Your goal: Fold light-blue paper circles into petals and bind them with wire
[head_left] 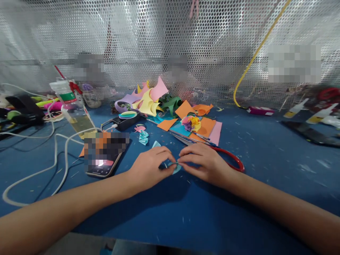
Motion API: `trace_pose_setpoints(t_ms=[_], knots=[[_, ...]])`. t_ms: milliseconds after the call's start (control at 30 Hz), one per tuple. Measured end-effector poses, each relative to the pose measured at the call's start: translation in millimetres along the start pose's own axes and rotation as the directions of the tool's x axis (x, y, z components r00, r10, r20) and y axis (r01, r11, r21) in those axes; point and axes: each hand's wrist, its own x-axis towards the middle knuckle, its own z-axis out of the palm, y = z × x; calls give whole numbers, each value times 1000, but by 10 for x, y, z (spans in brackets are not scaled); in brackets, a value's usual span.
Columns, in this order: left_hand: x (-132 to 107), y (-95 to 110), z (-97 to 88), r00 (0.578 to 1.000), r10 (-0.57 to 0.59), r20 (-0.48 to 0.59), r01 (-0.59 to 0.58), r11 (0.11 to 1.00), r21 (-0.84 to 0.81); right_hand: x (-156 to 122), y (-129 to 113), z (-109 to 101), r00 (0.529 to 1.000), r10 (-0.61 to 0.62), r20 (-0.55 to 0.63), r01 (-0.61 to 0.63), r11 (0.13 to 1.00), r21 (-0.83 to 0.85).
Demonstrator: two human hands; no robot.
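Observation:
Between my two hands is a small piece of light blue-green paper [176, 169], pinched at its upper edge just above the blue table. My left hand [151, 166] grips it with thumb and forefinger from the left. From the right, my right hand [203, 163] holds the same piece with its fingertips. Crumpled light blue paper pieces [143, 137] and a pink paper scrap [140, 128] lie beyond my left hand. Red-handled scissors [237, 163] rest partly hidden behind my right hand. A multicoloured paper flower [190, 123] sits on stacked orange and pink sheets.
A phone [106, 156] and a looping white cable [66, 166] lie left. Behind them stands a bottle of yellowish liquid [79, 122]. Cut paper scraps [147, 101] are heaped before the perforated metal wall [148, 42]. Glue bottles [296, 108] and a dark flat object [310, 134] are at right.

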Motion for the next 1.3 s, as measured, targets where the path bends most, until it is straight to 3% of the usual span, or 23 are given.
trace_pose_setpoints(t_ms=[100,233,333,433,533,633,933,1300], knots=[[0,1,1,1000,-22,16,23,999,-43,4,-10,-35,992,-119,-30,114,984,-135],[9,10,-6,999,-45,-12,42,987,-153,16,-31,-68,990,-126,-65,114,979,-169],[20,23,-24,996,-69,-55,54,970,-239,28,-48,-61,995,-67,-80,57,991,-119],[27,39,-45,993,-59,-103,31,966,-256,44,-81,-24,988,101,-116,-94,993,68],[29,59,-58,986,-22,-167,-18,972,-233,62,-130,8,968,233,-95,-201,942,268],[27,83,-58,977,1,-215,-47,976,-210,74,-180,8,955,291,-50,-253,895,367],[17,122,-62,960,33,-279,-97,971,-217,94,-257,-8,919,391,-49,-326,825,462],[22,149,-67,955,44,-294,-118,964,-239,114,-282,-49,889,455,52,-416,756,506]])
